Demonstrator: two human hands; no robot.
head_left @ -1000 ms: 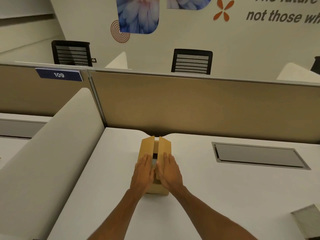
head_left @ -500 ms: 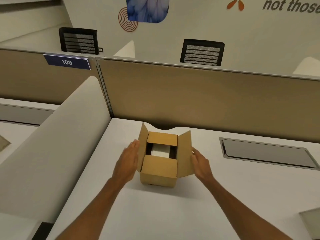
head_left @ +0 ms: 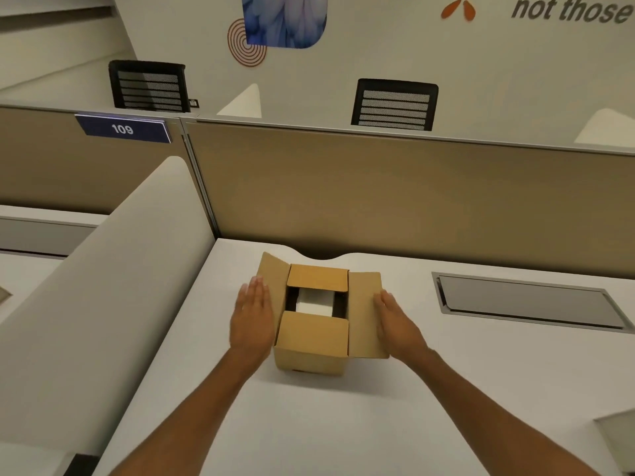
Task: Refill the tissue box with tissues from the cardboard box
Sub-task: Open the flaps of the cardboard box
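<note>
A small brown cardboard box (head_left: 311,352) stands on the white desk (head_left: 343,424), its two side flaps spread outward and the near and far flaps still folded in. Through the gap shows a white stack of tissues (head_left: 314,301). My left hand (head_left: 252,317) lies flat against the left flap, fingers straight. My right hand (head_left: 395,321) presses the right flap outward, fingers extended. Neither hand grips anything. A grey object (head_left: 618,438), perhaps the tissue box, is cut off at the lower right edge.
A tan partition (head_left: 378,194) rises right behind the box. A curved white divider (head_left: 113,286) bounds the desk on the left. A grey cable hatch (head_left: 525,300) is set into the desk to the right. Two black chairs stand beyond the partition.
The box's side flaps, held together under both hands a second ago, now lie spread apart. My hands have moved outward with them, and the white tissues inside have come into view.
</note>
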